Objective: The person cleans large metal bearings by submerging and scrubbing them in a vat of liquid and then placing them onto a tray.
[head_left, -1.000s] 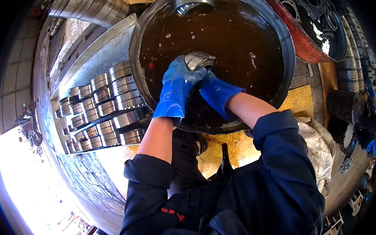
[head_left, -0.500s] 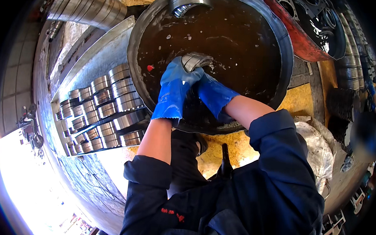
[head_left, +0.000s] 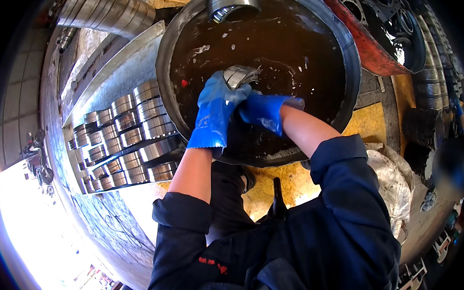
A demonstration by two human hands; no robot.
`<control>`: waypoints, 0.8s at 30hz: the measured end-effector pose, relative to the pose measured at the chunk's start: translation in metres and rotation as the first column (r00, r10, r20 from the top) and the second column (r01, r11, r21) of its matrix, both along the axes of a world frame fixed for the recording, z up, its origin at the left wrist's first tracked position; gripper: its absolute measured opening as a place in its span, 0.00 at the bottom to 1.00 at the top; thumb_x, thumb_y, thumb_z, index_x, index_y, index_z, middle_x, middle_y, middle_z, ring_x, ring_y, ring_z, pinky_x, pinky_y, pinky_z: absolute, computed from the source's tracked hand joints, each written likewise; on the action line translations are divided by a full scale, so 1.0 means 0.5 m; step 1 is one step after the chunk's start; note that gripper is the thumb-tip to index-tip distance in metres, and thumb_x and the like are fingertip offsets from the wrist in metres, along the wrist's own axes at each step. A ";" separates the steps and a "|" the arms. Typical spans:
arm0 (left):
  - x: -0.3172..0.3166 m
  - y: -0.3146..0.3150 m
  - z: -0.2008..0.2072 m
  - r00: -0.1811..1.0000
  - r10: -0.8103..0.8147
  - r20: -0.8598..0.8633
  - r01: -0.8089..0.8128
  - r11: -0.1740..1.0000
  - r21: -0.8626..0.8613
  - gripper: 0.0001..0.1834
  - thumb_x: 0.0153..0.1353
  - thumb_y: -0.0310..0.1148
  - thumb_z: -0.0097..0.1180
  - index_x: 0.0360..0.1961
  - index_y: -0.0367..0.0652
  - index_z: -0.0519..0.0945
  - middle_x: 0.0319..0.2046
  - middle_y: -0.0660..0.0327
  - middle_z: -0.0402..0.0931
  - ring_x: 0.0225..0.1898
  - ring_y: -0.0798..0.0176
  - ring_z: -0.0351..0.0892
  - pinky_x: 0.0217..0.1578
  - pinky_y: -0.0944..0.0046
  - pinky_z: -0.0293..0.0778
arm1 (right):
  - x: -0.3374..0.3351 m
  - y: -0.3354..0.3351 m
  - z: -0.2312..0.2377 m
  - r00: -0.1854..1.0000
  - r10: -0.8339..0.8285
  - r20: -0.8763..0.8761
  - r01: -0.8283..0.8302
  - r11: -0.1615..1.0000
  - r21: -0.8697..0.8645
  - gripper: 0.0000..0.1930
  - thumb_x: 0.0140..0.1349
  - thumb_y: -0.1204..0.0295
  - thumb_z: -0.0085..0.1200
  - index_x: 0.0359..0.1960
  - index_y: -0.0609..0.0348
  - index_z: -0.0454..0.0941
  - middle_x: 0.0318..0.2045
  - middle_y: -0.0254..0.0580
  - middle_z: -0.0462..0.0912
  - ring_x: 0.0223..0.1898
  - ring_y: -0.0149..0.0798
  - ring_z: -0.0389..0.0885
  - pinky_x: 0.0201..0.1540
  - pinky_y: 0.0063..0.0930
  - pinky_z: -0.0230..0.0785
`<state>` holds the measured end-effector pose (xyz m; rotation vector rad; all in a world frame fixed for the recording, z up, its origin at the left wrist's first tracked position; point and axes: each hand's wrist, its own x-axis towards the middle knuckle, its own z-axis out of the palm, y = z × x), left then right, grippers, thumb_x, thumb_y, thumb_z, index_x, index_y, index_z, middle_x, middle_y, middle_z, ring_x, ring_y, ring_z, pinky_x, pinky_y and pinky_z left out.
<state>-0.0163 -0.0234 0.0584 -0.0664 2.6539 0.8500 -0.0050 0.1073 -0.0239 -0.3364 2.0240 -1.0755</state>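
A shiny steel bearing [head_left: 239, 77] is held tilted at the surface of the dark brown liquid in a round metal tub [head_left: 352, 83]. My left hand [head_left: 217, 93], in a blue rubber glove, is closed round the bearing's left and near side. My right hand [head_left: 248, 105], gloved the same way, is pressed in close below the bearing; its fingers are hidden behind the left glove and the bearing, so I cannot tell what they grip. Another bearing [head_left: 234, 1], with rollers showing, rests at the tub's far rim.
Left of the tub, a metal tray [head_left: 112, 72] holds several rows of shiny bearing rings [head_left: 123, 104]. More large rings [head_left: 106, 8] lie stacked at the far left. A red-sided container [head_left: 368, 45] with metal parts stands at the far right. A whitish sack [head_left: 389, 173] lies at the right.
My right forearm and glove cuff have turned and shifted slightly up and right. Bubbles and ripples on the liquid have spread right of the bearing. My left hand stays nearly still.
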 end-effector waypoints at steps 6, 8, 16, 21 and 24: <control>0.015 0.001 0.016 0.997 0.075 -0.015 -0.076 0.995 -0.069 0.32 0.51 0.46 0.70 0.54 0.39 0.81 0.49 0.43 0.83 0.54 0.42 0.82 0.57 0.52 0.76 | 0.005 -0.044 0.014 0.995 -0.092 -0.047 0.089 0.994 -0.069 0.17 0.65 0.59 0.59 0.48 0.57 0.83 0.43 0.43 0.87 0.45 0.38 0.83 0.51 0.34 0.71; 0.013 -0.001 0.001 0.997 0.070 -0.017 -0.070 0.997 0.028 0.33 0.50 0.47 0.71 0.54 0.39 0.81 0.50 0.43 0.83 0.54 0.42 0.82 0.57 0.52 0.76 | 0.001 -0.013 0.000 0.998 -0.058 -0.026 0.057 0.998 -0.018 0.17 0.65 0.59 0.59 0.48 0.57 0.83 0.43 0.42 0.87 0.45 0.38 0.82 0.51 0.34 0.71; 0.006 0.002 0.037 1.000 0.002 0.031 -0.001 1.000 -0.012 0.29 0.53 0.47 0.67 0.55 0.48 0.82 0.52 0.47 0.83 0.55 0.45 0.82 0.57 0.52 0.76 | -0.016 0.023 -0.006 0.998 0.036 0.046 -0.039 0.997 0.061 0.17 0.65 0.59 0.59 0.48 0.57 0.83 0.43 0.42 0.87 0.45 0.37 0.82 0.51 0.34 0.70; 0.009 -0.018 -0.013 0.999 0.046 0.021 -0.045 0.997 -0.065 0.28 0.53 0.49 0.66 0.56 0.56 0.83 0.54 0.52 0.82 0.57 0.47 0.81 0.58 0.53 0.77 | 0.009 -0.042 0.022 0.996 -0.087 -0.037 0.084 0.993 -0.083 0.17 0.65 0.58 0.59 0.48 0.57 0.83 0.43 0.41 0.87 0.45 0.36 0.82 0.52 0.34 0.70; 0.009 -0.018 -0.020 0.995 0.096 0.013 -0.096 0.994 -0.049 0.31 0.50 0.50 0.69 0.56 0.50 0.82 0.54 0.51 0.82 0.56 0.47 0.82 0.58 0.54 0.77 | 0.011 -0.055 0.023 0.988 -0.143 -0.061 0.137 0.986 -0.093 0.18 0.65 0.58 0.59 0.48 0.57 0.83 0.43 0.41 0.87 0.45 0.36 0.82 0.52 0.33 0.70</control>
